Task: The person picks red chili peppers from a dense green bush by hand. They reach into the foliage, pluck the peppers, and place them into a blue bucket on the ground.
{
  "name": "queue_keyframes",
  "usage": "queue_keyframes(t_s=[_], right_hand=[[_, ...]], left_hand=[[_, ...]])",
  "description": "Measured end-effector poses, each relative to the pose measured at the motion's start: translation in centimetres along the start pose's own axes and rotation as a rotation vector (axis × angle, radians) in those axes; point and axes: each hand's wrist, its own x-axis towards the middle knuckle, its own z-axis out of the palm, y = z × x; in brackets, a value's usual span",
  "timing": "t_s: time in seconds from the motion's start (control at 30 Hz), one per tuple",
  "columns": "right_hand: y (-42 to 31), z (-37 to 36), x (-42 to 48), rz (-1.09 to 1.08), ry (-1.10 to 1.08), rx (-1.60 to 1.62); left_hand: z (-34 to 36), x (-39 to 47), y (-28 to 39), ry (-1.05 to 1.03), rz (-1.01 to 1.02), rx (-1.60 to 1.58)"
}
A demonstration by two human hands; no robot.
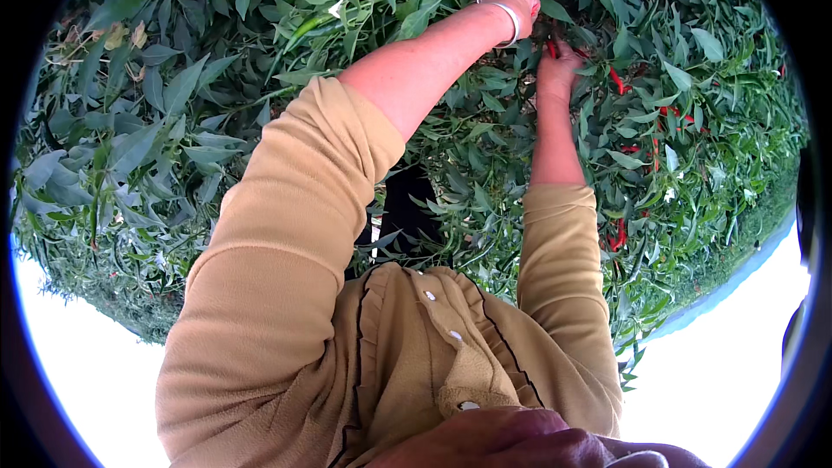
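My left hand [511, 5], with a silver bangle [513, 21] at the wrist, reaches into the chili pepper plants with its fingers curled away from view. A bit of red shows at its right edge, but I cannot tell whether it is a pepper in the fist. Just below and to the right, my right hand [560, 69] is among the leaves, its fingers closed around a red chili pepper [552, 49]. Leaves partly cover those fingertips. More red chili peppers [617, 80] hang close to the right of this hand.
Dense pepper foliage [481, 110] surrounds both forearms. Green chili peppers [312, 27] hang at the upper left, near a white flower [337, 8]. Further ripe peppers [617, 235] show lower right. Dried leaves [139, 34] stand at the far left.
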Motion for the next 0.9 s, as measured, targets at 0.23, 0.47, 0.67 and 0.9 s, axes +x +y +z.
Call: queue_keyframes(t_s=[0.23,0.47,0.67,0.9], right_hand=[[5.1,4.1,3.8,0.222,-0.014,1.341],[8.7,6.5,3.6,-0.138,0.117,0.422],[9.7,7.2,4.1,-0.159,0.158,0.147],[-3.0,2.3,-0.6,0.235,-0.031,-0.457]], left_hand=[[2.8,0.4,2.5,0.132,0.131,-0.004],[2.7,3.2,2.9,0.081,-0.089,0.032],[2.7,3.0,2.7,0.101,-0.164,-0.002],[2.3,3.3,1.7,0.103,-0.23,0.002]])
